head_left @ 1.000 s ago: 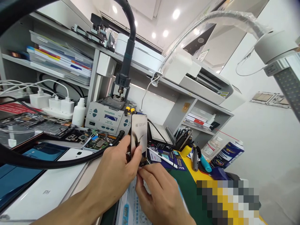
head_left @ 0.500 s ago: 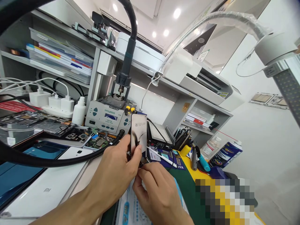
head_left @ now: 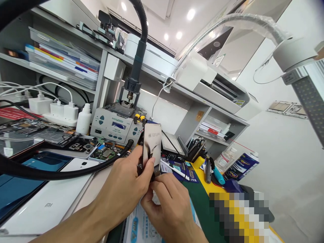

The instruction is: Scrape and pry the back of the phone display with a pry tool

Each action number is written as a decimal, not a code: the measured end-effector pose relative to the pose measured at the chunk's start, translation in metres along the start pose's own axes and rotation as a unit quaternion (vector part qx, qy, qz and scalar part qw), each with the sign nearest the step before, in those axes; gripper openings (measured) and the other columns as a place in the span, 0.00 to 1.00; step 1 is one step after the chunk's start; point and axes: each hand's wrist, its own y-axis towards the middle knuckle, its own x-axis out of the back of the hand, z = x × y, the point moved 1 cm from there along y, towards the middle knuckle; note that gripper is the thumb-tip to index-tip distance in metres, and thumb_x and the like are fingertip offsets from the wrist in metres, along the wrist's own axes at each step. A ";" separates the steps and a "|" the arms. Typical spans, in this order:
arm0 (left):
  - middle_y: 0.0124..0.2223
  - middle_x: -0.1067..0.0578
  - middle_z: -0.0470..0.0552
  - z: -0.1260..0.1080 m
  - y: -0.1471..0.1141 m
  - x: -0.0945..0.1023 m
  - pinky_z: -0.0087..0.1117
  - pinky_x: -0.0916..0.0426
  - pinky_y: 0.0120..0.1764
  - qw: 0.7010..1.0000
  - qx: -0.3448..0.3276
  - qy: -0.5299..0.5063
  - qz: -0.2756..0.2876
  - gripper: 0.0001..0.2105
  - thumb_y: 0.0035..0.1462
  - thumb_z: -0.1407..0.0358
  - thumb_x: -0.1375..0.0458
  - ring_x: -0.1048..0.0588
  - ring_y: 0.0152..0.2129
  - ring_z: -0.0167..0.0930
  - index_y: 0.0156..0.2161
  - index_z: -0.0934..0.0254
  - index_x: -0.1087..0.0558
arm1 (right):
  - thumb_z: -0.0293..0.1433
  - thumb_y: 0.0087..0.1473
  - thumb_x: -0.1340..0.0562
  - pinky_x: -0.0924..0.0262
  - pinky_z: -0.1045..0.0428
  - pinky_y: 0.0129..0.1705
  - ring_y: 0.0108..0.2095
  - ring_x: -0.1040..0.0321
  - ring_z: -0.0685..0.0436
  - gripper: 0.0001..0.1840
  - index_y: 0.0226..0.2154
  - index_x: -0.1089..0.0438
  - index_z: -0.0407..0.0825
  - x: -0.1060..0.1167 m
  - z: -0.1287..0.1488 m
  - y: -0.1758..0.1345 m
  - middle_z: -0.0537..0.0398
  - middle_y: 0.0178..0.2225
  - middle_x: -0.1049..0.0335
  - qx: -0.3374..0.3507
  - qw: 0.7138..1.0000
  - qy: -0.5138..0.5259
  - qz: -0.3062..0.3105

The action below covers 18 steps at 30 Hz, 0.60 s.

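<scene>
A slim phone (head_left: 152, 143) stands nearly upright in the middle, its shiny mirror-like face toward me with a small printed code near the top. My left hand (head_left: 126, 175) is closed round its left side and lower part, the thumb pressed on the face. Dark parts show behind the phone's lower left edge. At the bottom end, my right hand (head_left: 168, 202) has its thumb and fingers drawn together in a pinch. What lies between those fingertips is hidden. Beneath both hands is a white and blue printed sheet or packet (head_left: 136, 222).
A black hose (head_left: 63, 175) curves across the left over a white phone back (head_left: 48, 202) and blue ones. Behind stands a grey soldering or hot-air station (head_left: 115, 126). Circuit boards (head_left: 106, 152) and a white bottle (head_left: 84, 119) sit nearby. At right are tools (head_left: 217, 173) and a blue can (head_left: 241, 167).
The phone has turned slightly and its top leans a little further right. Both hands keep nearly the same grip. The whole view has shifted slightly.
</scene>
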 end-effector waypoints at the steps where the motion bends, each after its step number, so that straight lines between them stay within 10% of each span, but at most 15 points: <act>1: 0.17 0.29 0.41 0.000 0.000 0.000 0.32 0.40 0.21 1.000 -0.003 -0.007 0.009 0.13 0.62 0.47 0.45 0.33 0.13 0.33 0.31 0.49 0.30 | 0.12 0.66 0.38 0.33 0.47 0.30 0.28 0.28 0.41 0.20 0.42 0.32 0.56 0.000 0.000 0.000 0.57 0.30 0.24 -0.003 1.000 0.003 0.000; 18: 0.23 0.26 0.40 0.012 -0.008 -0.005 0.34 0.34 0.25 0.993 -0.021 -0.063 0.100 0.17 0.72 0.44 0.45 0.28 0.19 0.33 0.37 0.51 0.28 | 0.16 0.59 0.37 0.32 0.50 0.30 0.28 0.25 0.44 0.19 0.42 0.34 0.57 0.006 0.000 -0.001 0.59 0.30 0.24 -0.068 0.996 0.062 -0.002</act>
